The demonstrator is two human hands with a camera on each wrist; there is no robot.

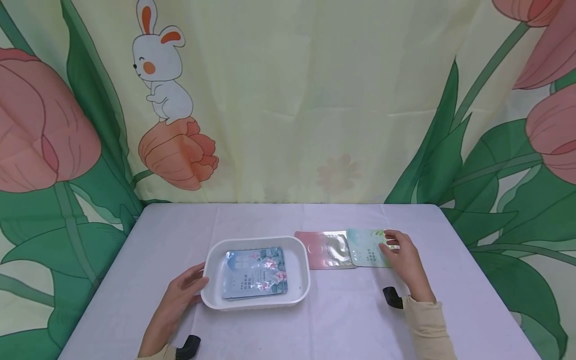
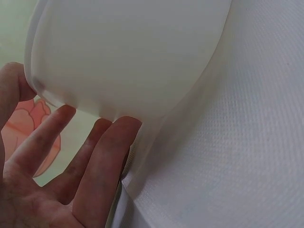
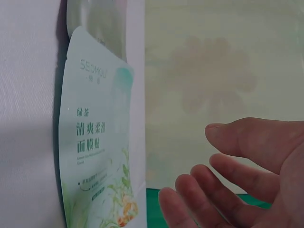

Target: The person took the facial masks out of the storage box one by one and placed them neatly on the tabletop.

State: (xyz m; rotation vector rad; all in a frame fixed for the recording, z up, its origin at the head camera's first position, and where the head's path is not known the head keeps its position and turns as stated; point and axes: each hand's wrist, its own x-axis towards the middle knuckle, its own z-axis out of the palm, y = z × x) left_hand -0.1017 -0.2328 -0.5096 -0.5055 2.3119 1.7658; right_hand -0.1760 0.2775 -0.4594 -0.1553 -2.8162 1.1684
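Fingers of my left hand (image 1: 180, 290) rest against the left end of a white plastic tray (image 1: 211, 299); the left wrist view has the fingertips at the outer wall of that tray (image 2: 133, 52), loosely spread. Inside the tray lies a blue face mask packet (image 1: 254, 272) with a floral print. My right hand (image 1: 405, 257) is over the right end of a pale green face mask packet (image 1: 366, 247). Seen from the right wrist, the fingers of that hand (image 3: 237, 180) are relaxed and apart from the green packet (image 3: 95, 137), holding nothing.
A pink and silver face mask packet (image 1: 326, 250) lies between tray and green packet, its right edge against the green one. Everything is on a white-covered table (image 1: 346, 320). Behind its far edge hangs a backdrop (image 1: 288, 100) printed with tulips and a rabbit.
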